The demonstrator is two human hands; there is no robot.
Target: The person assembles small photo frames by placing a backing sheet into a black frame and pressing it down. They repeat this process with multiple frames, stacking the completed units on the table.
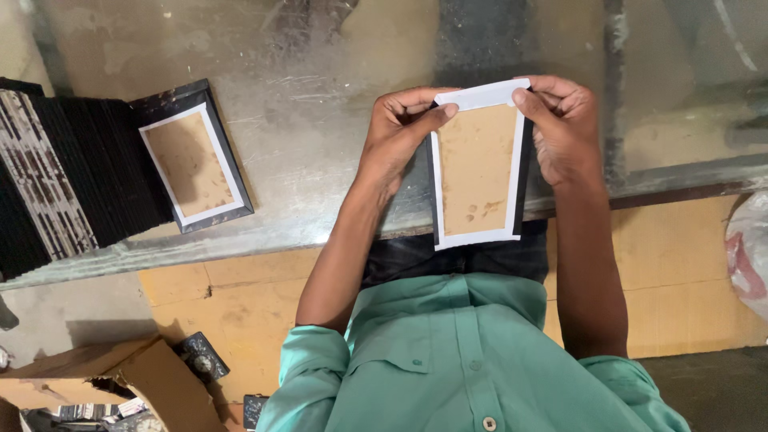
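I hold a rectangular panel (476, 172) upright between both hands above the near edge of a glass tabletop (320, 120). Its face is brown board with a white paper border and black edges. My left hand (404, 128) grips the upper left side, thumb lying across the top left corner. At the top right corner, my right hand (564, 128) pinches the panel, with the thumb pressing on the white border. The panel's lower end hangs over my lap.
A long stack of black panels (72, 176) lies on the left of the glass, ending in one panel with a brown face and white border (192, 164). An open cardboard box (120, 384) sits low left. A white plastic bag (752, 256) is at the right edge.
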